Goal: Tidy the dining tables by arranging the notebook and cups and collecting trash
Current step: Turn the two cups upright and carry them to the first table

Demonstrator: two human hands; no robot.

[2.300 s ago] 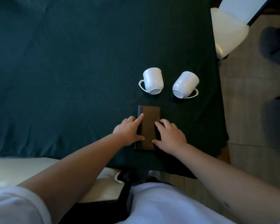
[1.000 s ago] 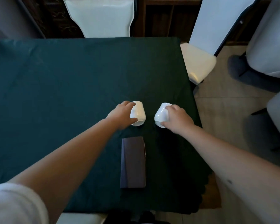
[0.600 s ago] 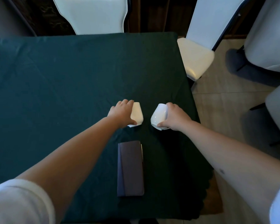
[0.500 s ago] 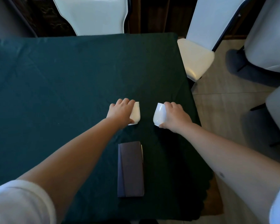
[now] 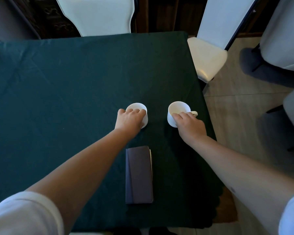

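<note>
Two white cups stand upright on the dark green tablecloth point(image 5: 58, 85). My left hand point(image 5: 129, 120) grips the left cup point(image 5: 138, 107) from its near side, fingers over the rim. My right hand point(image 5: 189, 125) holds the right cup point(image 5: 176, 107) at its rim, and that cup's handle points right. A closed dark notebook point(image 5: 138, 175) lies lengthwise on the cloth, nearer to me and between my two forearms, touched by neither hand.
A white chair point(image 5: 98, 14) stands at the table's far side. Another white chair point(image 5: 209, 55) sits by the right far corner. Grey chairs point(image 5: 285, 36) stand on the tiled floor point(image 5: 236, 116) to the right. The table's right edge runs close to the right cup.
Both hands left the notebook and took the tipped cups. Over the last half second the cups have turned upright on the cloth and stand a little farther apart.
</note>
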